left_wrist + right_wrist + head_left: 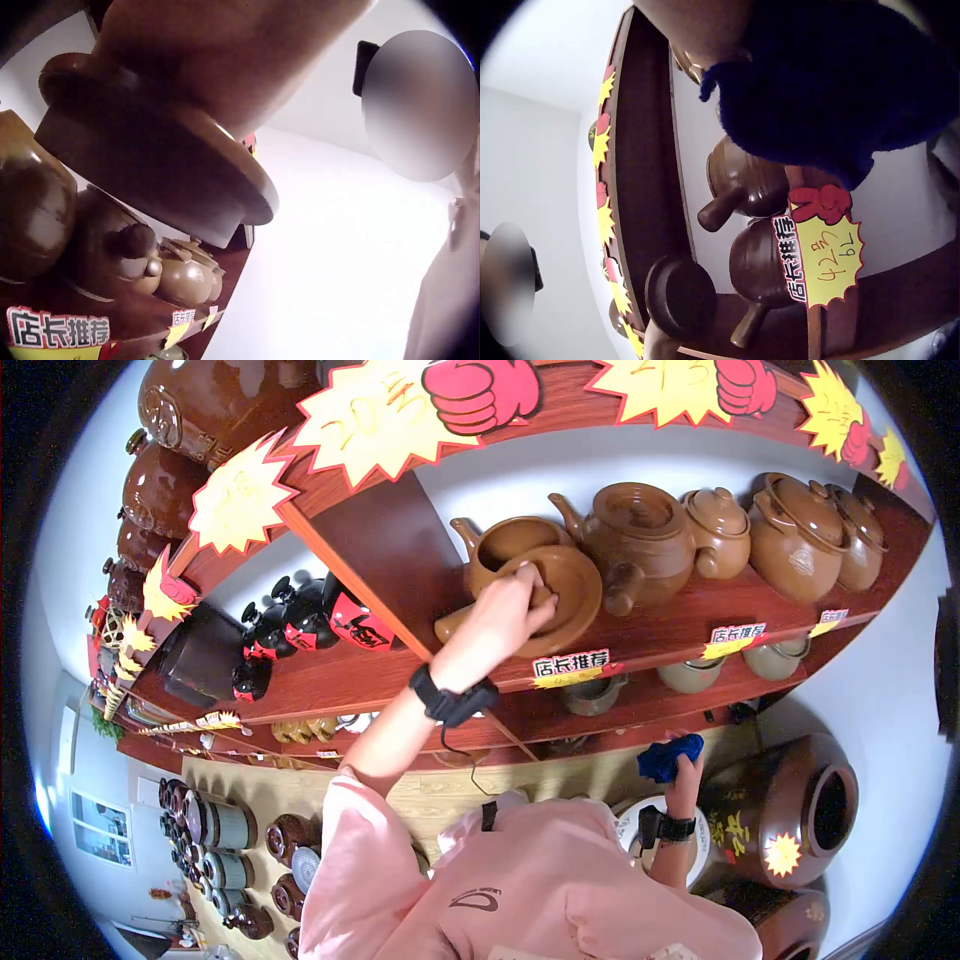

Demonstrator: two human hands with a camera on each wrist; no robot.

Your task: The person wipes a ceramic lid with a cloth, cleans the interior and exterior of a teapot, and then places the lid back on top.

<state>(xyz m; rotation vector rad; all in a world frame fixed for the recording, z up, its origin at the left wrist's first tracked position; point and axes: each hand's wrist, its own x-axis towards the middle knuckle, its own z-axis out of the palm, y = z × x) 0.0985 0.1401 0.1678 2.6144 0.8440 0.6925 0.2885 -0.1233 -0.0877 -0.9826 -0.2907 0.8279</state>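
Okay so going by how things are sitting, I'd call this one partway: the brown clay lid [578, 595] is being held off the side-handled clay pot [515, 545], and the pot's mouth is showing open. The lid isn't sitting on the rim, so closing it up is looking undone. Can't tell if any wiping is finished, and the blue cloth [665, 760] isn't touching any pot.

The left hand [500, 620] is curling its fingers in around the middle of the lid, gripping it in front of the open pot at the left end of the shelf [690, 605]. Whether the lid is touching the pot, I can't say. The right hand [686, 780] is hanging lower, well apart to the right, with its fingers closing on the bunched-up cloth.

Now the counting:
- one lid in the hand, one cloth
- five brown clay pots on that shelf: the open one, then a spouted teapot-style one [640, 545] just beside it, a small lidded one [718, 530], a big lidded one [797, 545] and another one [862, 545] at the right end
- three grey-green pots [690, 676] are showing on the shelf below
- three small price tags [733, 640] are running along the shelf edge
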